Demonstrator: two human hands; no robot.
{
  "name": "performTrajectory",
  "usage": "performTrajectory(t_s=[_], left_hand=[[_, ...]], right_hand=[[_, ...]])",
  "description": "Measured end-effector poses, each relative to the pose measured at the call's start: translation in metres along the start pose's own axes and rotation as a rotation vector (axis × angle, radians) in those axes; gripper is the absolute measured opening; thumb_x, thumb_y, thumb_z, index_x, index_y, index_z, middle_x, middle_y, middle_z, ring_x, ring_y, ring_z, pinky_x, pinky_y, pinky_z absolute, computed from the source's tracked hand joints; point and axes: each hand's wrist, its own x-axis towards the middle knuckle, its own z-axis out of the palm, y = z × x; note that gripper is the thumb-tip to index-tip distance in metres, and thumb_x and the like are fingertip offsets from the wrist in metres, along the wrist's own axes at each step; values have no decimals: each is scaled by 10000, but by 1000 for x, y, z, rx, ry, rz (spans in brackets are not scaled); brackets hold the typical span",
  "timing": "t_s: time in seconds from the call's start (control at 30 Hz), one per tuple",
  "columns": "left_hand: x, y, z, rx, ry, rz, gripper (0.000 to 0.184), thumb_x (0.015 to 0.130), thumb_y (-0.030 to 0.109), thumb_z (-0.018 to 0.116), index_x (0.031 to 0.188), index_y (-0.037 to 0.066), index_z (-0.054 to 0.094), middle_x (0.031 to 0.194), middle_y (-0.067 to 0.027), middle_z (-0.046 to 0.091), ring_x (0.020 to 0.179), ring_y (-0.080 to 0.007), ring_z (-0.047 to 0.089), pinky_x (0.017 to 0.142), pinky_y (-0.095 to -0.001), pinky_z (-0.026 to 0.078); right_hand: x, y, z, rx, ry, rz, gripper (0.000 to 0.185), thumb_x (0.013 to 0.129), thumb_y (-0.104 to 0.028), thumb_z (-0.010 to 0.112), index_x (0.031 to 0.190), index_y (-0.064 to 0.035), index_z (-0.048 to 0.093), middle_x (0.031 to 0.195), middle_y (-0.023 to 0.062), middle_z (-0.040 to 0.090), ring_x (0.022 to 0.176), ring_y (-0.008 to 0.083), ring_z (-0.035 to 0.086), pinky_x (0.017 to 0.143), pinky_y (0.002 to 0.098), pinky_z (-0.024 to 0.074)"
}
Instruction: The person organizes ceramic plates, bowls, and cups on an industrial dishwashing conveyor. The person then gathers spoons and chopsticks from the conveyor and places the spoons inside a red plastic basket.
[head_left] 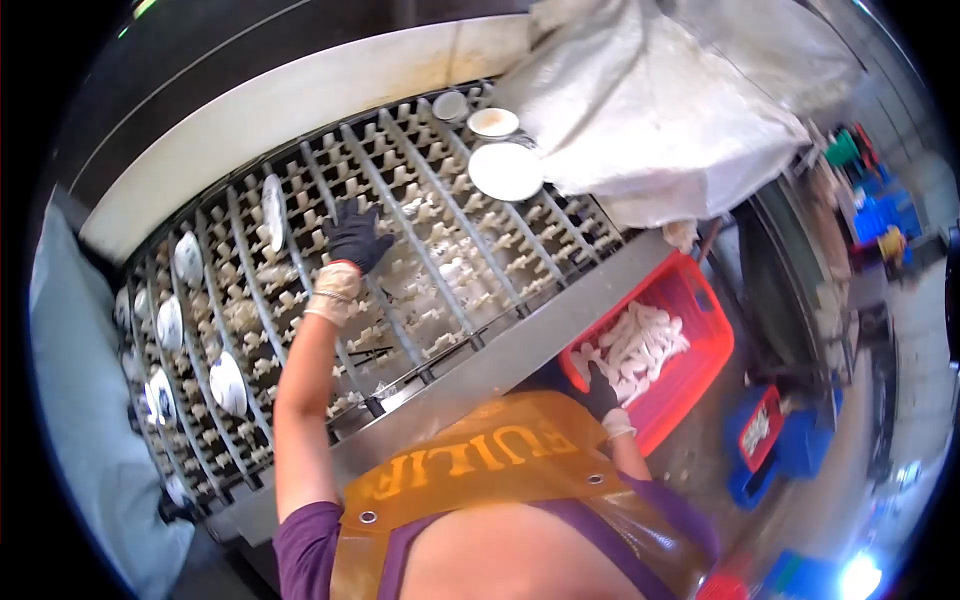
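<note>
My left hand (pixel 357 237), in a black glove with a pale cuff, is over the pegged conveyor rack (pixel 440 290). Its fingers are spread and nothing shows in them. My right hand (pixel 597 392), also black-gloved, reaches into a red basket (pixel 708 345) at the rack's front edge. It is beside a heap of white soup spoons (pixel 640 348); its fingers are partly hidden against dark surroundings, so their grip is unclear. To the left of my left hand, a white dish (pixel 273 213) stands on edge between the pegs.
Several blue-patterned dishes (pixel 228 384) stand in the rack's left rows. A white plate (pixel 505 171) and small dishes (pixel 493 122) rest at the far end, beside a plastic sheet (pixel 640 110). A metal ledge (pixel 520 350) edges the rack. Blue and red bins (pixel 760 430) stand at right.
</note>
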Motion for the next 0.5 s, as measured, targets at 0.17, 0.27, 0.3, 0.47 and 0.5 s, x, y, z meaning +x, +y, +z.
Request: performTrajectory(t_s=[0.17, 0.27, 0.3, 0.47, 0.5], left_hand=[[-60, -70, -43, 32, -38, -256, 710, 688, 429, 645, 1297, 176, 381, 1376, -189, 281, 1283, -381, 213, 1007, -580, 165], [-86, -47, -62, 7, -170, -514, 817, 692, 454, 639, 1355, 150, 269, 1401, -190, 224, 1290, -384, 205, 1017, -550, 187], [-93, -58, -38, -58, -92, -495, 825, 697, 473, 622, 1362, 155, 252, 1398, -190, 230, 1287, -386, 209, 1012, -549, 197], [-101, -46, -18, -69, -25, -699, 786, 726, 521, 564, 1354, 156, 263, 1371, -171, 285, 1275, -385, 229, 984, -564, 231], [-101, -49, -4, -44, 34, -717, 774, 735, 543, 549, 1347, 156, 276, 1384, -158, 273, 1289, -372, 207, 987, -574, 219]], right_hand=[[131, -47, -123, -457, 48, -385, 166, 748, -224, 539, 705, -66, 566, 724, 140, 569, 667, 306, 568, 585, 437, 435], [211, -100, -150, -136, 168, -214, 261, 773, -292, 570, 810, -39, 620, 778, 155, 619, 728, 302, 595, 636, 406, 447], [252, -84, -133, 117, -8, -297, 302, 762, -304, 605, 874, -24, 624, 785, 139, 630, 722, 251, 603, 644, 361, 456], [333, -180, -106, 190, 89, -312, 654, 726, -394, 653, 1207, -6, 439, 1120, 229, 545, 1059, 341, 520, 879, 385, 413], [351, -188, -91, 218, 55, -213, 745, 716, -437, 652, 1261, -8, 378, 1198, 219, 498, 1109, 332, 485, 931, 377, 377]])
